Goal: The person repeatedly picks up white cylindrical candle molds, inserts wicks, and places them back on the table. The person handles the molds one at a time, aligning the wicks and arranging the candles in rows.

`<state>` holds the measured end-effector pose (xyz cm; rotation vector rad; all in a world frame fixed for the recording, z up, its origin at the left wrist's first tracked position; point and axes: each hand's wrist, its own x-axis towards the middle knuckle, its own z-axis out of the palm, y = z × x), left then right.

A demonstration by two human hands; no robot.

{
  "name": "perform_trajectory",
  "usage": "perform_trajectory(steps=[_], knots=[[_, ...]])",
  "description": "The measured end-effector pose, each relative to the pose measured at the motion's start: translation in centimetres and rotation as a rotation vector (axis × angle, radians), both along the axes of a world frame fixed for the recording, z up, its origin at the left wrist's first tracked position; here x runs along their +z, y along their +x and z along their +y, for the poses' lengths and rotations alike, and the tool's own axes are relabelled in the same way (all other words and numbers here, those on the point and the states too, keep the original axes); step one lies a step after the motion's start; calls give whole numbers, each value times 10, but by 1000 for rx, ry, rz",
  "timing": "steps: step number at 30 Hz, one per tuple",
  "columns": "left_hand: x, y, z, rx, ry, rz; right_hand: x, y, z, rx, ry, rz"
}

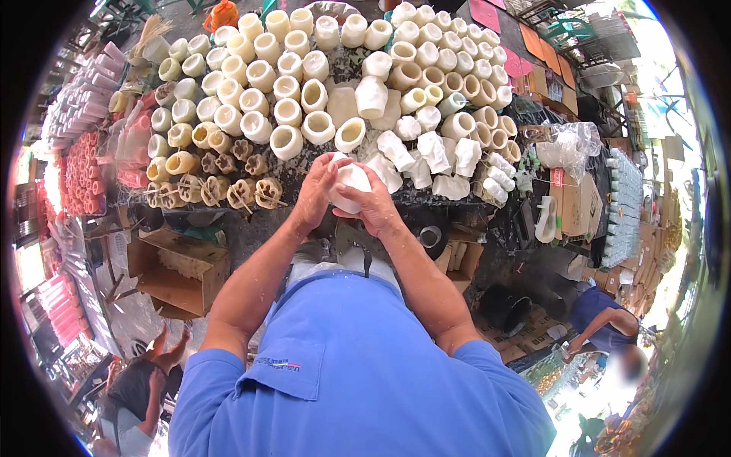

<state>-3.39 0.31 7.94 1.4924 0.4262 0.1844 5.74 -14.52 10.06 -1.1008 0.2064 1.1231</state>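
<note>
A white, wax-like cylinder is held up between my two hands at the front edge of the table. My left hand is closed against its left side, fingertips at its top. My right hand wraps it from the right and below. Just beyond them stand many cream wax-like cups, most with the hollow end up. A white cup sits among them, past my hands. Crumpled white pieces lie to the right of my hands. White flecks cling to my forearms.
Brownish cups with holes line the table's left front edge. Pink pieces are stacked farther left. An open cardboard box is below left. Clear glasses stand at the right. Other people are behind on both sides.
</note>
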Motion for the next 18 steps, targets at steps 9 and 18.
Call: perform_trajectory(steps=[9,18], knots=[[8,-15,26,384,-1141,-101,147,49,-80,-954,-131,-1072],[-17,-5,21,345,-1236,92,19,-11,8,346,-433,-1402]])
